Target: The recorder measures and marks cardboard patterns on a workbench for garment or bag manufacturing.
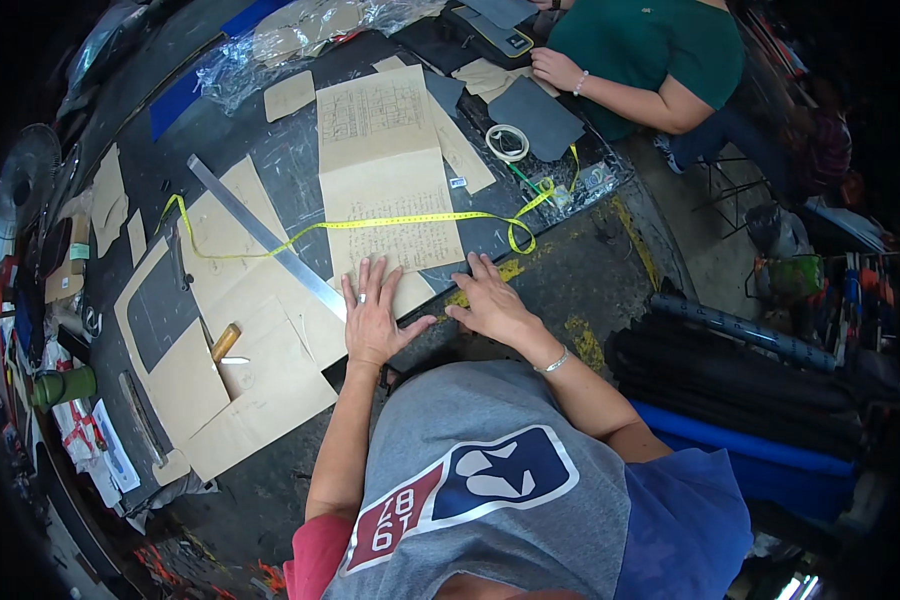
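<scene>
My left hand [374,318] lies flat with its fingers spread on the near end of a long brown paper sheet [378,165] covered in handwriting. Beside that hand ends a metal ruler [260,232], slanting away to the far left. At the table's near edge rests my right hand [492,303], fingers apart and nothing held. A yellow measuring tape [400,219] runs loosely across the sheet and curls at its right end. To the left are large brown paper patterns [260,420], with a wooden-handled tool [226,343] and a small white pointed piece [235,361] on them.
Across the table stands another person [650,60] in a green top, a hand near dark grey pieces [537,118]. A roll of white cord [508,143] lies close by. Clear plastic [245,75] covers the far left. Dark and blue material [750,440] is stacked at my right.
</scene>
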`<state>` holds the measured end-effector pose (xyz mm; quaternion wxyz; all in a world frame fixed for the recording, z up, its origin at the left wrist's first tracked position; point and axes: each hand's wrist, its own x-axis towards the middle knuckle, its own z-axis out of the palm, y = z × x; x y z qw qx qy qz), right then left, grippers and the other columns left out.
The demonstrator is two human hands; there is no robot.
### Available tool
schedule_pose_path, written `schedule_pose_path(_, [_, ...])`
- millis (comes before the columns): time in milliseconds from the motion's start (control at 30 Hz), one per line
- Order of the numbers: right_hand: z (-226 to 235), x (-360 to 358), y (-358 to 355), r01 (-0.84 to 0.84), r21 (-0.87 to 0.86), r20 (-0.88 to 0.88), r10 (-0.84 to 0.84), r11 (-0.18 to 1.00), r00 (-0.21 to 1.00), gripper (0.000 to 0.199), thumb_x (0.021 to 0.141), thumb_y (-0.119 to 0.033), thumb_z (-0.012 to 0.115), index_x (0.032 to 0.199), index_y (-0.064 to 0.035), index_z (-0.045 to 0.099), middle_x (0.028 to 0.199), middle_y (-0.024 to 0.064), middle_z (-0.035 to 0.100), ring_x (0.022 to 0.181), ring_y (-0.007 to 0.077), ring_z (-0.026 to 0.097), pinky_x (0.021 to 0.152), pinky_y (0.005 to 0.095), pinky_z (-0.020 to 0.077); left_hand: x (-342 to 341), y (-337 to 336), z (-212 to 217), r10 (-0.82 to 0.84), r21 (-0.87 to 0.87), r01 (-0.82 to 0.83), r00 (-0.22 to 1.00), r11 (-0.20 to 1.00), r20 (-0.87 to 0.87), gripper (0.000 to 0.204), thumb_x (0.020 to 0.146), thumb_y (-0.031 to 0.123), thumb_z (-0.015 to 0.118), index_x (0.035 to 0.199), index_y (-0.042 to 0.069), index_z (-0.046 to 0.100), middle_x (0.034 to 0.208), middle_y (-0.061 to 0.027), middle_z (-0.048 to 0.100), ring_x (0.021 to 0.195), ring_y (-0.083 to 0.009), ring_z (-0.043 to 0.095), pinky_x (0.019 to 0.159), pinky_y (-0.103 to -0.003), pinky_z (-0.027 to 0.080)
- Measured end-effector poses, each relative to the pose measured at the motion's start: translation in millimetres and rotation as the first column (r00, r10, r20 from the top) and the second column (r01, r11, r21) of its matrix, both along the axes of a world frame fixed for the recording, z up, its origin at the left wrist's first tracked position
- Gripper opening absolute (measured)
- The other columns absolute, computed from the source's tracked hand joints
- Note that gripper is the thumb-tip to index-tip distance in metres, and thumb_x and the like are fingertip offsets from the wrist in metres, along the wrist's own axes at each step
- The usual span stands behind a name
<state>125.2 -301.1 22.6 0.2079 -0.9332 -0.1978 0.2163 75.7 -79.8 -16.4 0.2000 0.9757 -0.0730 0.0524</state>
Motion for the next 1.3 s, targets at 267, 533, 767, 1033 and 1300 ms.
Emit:
schedule_pose_path(267, [-0.3, -1.9, -1.8, 0.000, -0.005, 0.010, 0.000, 1.000, 1.000, 0.063, 0.088, -0.034, 0.071, 0.136, 0.0017, 0.053, 0.152, 0.0352, 0.029, 0.145, 0.0482, 0.024, 0.118, 0.0489, 0.0280, -0.4, -1.5, 1.1, -0.002, -0.013, 0.001, 1.000, 1.000, -0.005, 0.097, 0.071, 0.070, 0.071, 0.140, 0.007, 0.049, 0.153, -0.0166, 0.037, 0.149, -0.0367, 0.022, 0.120, -0.061, 0.007])
schedule_pose_path(533, [-2.9, -2.9, -3.5, -0.017, -0.005, 0.007, 0.017, 1.000, 1.000, 0.064, 0.089, -0.035, 0.070, 0.139, 0.0007, 0.051, 0.154, 0.0348, 0.026, 0.146, 0.0476, 0.022, 0.119, 0.0490, 0.0272, -0.2, -0.9, -2.1, -0.006, 0.015, 0.006, 1.000, 1.000, -0.014, 0.099, 0.071, 0.074, 0.068, 0.143, 0.009, 0.046, 0.154, -0.0162, 0.036, 0.150, -0.0362, 0.020, 0.119, -0.063, 0.007])
schedule_pose_path(767, [-1.2, -2.4, -3.2, -0.017, 0.004, 0.012, 0.017, 1.000, 1.000, 0.063, 0.089, -0.035, 0.069, 0.138, 0.0009, 0.052, 0.154, 0.0348, 0.027, 0.146, 0.0481, 0.023, 0.118, 0.0491, 0.0276, 0.6, -1.3, -1.0, -0.006, 0.013, 0.006, 1.000, 1.000, -0.020, 0.099, 0.071, 0.074, 0.068, 0.143, 0.009, 0.047, 0.154, -0.0158, 0.036, 0.150, -0.0358, 0.019, 0.119, -0.063, 0.007])
schedule_pose_path(1033, [-2.0, -2.9, -3.1, -0.018, 0.005, 0.015, 0.018, 1.000, 1.000, 0.063, 0.088, -0.034, 0.070, 0.137, 0.0016, 0.052, 0.153, 0.0355, 0.027, 0.145, 0.0486, 0.023, 0.118, 0.0494, 0.0279, 0.0, -1.6, -0.5, -0.003, 0.018, 0.003, 1.000, 1.000, -0.022, 0.098, 0.071, 0.073, 0.069, 0.142, 0.009, 0.047, 0.154, -0.0160, 0.036, 0.150, -0.0360, 0.020, 0.120, -0.062, 0.007])
schedule_pose_path(1300, [-2.8, -3.4, -3.1, -0.018, 0.007, 0.023, 0.018, 1.000, 1.000, 0.064, 0.088, -0.034, 0.070, 0.137, 0.0020, 0.052, 0.153, 0.0356, 0.027, 0.145, 0.0484, 0.023, 0.119, 0.0484, 0.0274, 0.4, -1.1, 1.1, 0.000, 0.002, 0.000, 1.000, 1.000, -0.014, 0.097, 0.071, 0.070, 0.071, 0.142, 0.008, 0.047, 0.154, -0.0161, 0.036, 0.149, -0.0362, 0.022, 0.120, -0.061, 0.008])
